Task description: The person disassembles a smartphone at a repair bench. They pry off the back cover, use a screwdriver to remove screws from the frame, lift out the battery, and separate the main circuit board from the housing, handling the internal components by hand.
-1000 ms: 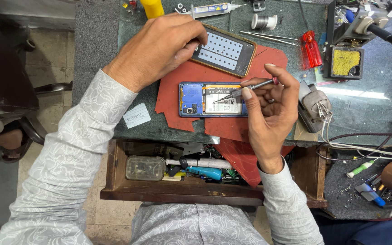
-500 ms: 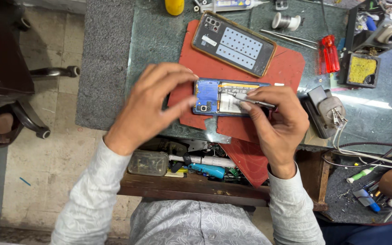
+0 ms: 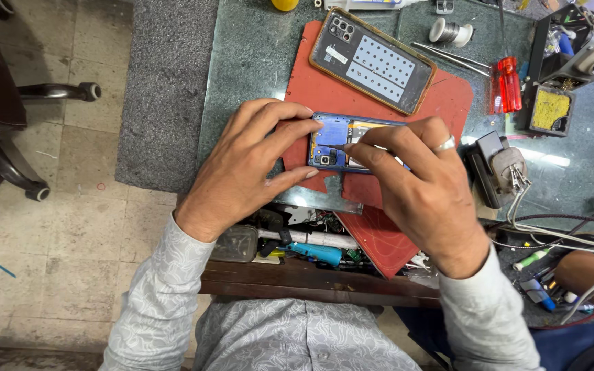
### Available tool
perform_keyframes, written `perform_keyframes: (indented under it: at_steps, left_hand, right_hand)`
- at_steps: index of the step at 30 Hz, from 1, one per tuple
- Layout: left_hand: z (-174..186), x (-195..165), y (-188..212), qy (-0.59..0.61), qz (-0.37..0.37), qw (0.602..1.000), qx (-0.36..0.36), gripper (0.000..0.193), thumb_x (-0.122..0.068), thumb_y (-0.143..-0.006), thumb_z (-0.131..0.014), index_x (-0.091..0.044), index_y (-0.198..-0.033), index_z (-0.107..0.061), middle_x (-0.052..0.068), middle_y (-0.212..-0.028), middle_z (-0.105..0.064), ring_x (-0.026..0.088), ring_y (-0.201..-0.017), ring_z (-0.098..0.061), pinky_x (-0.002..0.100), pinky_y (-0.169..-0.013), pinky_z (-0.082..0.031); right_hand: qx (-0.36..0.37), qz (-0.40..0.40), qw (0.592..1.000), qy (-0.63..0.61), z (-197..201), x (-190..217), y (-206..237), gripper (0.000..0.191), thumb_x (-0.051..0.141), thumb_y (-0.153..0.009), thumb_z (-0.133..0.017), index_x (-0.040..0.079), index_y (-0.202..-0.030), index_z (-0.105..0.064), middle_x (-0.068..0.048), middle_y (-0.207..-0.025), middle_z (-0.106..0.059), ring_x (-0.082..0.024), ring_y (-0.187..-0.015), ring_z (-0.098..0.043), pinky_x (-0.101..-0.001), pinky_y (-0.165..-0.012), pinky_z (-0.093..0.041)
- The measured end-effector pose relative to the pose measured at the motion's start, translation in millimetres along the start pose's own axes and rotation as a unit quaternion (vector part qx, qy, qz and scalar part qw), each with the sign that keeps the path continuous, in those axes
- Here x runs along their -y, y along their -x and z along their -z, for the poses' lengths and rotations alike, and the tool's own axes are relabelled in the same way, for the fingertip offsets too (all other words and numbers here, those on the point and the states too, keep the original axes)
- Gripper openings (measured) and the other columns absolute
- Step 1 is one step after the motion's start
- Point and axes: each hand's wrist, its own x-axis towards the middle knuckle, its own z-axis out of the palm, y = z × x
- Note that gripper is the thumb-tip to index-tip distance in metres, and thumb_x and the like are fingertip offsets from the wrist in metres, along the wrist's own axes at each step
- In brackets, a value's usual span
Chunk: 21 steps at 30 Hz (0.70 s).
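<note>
Phone (image 3: 333, 141), opened and blue, is lain on red mat (image 3: 448, 96) on table (image 3: 256, 62); its left end is gripped by left hand (image 3: 242, 168); thin tool is pinched over it by right hand (image 3: 424, 185).

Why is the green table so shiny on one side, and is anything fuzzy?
Head view: light from above bounces off the glossy table, making a white glare patch right of the hands; the left hand, right hand and opened phone look sharp; the hands throw only soft shadows on the red mat; the edges bend slightly from the wide lens.
</note>
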Motion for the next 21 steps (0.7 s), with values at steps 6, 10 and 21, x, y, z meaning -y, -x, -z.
perform_keyframes:
  at_steps: [6, 10, 21]
  left_hand:
    - [1, 3, 4, 0.004, -0.011, 1.000, -0.010, 0.060, -0.022, -0.084, -0.085, -0.006, -0.135, -0.059, 0.007, -0.136, -0.056, 0.031, -0.132, -0.050, 0.044, -0.113, -0.044]
    - [1, 5, 5, 0.012, -0.022, 1.000, -0.017, 0.059, -0.023, -0.084, -0.085, -0.005, -0.133, -0.058, 0.008, -0.137, -0.055, 0.031, -0.133, -0.050, 0.044, -0.113, -0.044]
    - [1, 7, 8, 0.011, -0.021, 0.999, -0.021, 0.058, -0.023, -0.083, -0.086, -0.002, -0.130, -0.060, 0.008, -0.137, -0.052, 0.032, -0.132, -0.050, 0.044, -0.112, -0.044]
  right_hand:
    - [0.105, 0.149, 0.979, 0.094, 28, 9, -36, 0.036, 0.014, -0.078, -0.068, 0.003, -0.111, -0.073, -0.006, -0.107, -0.060, -0.026, -0.094, -0.055, -0.0384, -0.082, -0.049]
    - [0.180, 0.208, 0.949, 0.153, 29, 17, -62, 0.029, 0.022, -0.079, -0.067, 0.003, -0.100, -0.069, -0.007, -0.094, -0.054, -0.024, -0.089, -0.054, -0.0364, -0.077, -0.050]
    - [0.269, 0.228, 0.892, 0.283, 30, 14, -81, 0.031, 0.025, -0.096, -0.062, 0.005, -0.118, -0.059, -0.007, -0.101, -0.054, -0.023, -0.096, -0.059, -0.0339, -0.072, -0.050]
